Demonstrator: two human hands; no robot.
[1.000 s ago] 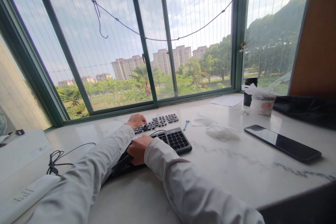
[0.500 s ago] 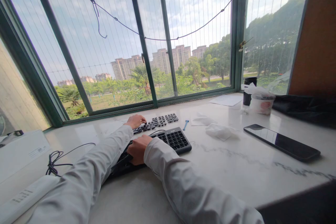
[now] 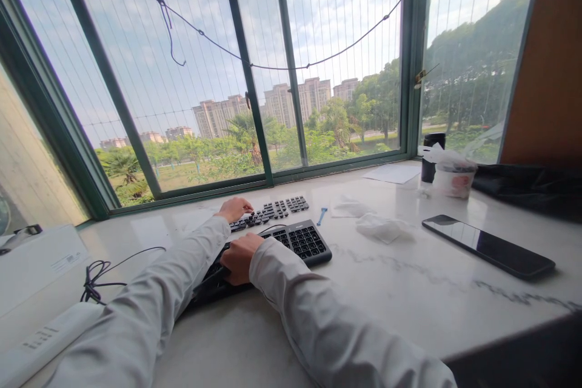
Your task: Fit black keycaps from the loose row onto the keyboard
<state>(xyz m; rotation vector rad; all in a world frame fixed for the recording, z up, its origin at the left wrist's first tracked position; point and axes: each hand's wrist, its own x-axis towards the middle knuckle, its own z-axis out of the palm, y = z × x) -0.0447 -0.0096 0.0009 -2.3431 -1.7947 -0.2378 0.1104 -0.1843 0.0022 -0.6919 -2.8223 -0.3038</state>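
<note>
A black keyboard (image 3: 311, 241) lies at a slant on the counter, its right-hand block showing open key sockets without caps. Behind it, loose black keycaps (image 3: 275, 210) are laid out in keyboard order. My left hand (image 3: 233, 210) reaches over to the left end of these keycaps, its fingers curled and pinched at a dark keycap. Closed over the left part of the keyboard is my right hand (image 3: 242, 256); its fingertips and whatever they hold are hidden. The two wrists lie close together, and my left sleeve covers the keyboard's left end.
A small blue tool (image 3: 322, 216) and crumpled clear plastic (image 3: 382, 227) lie right of the keycaps. Farther right are a black phone (image 3: 486, 245), a bagged tub (image 3: 454, 179) and a dark can (image 3: 431, 157). A coiled cable (image 3: 93, 282), white box (image 3: 40, 264) and power strip (image 3: 50, 336) sit left.
</note>
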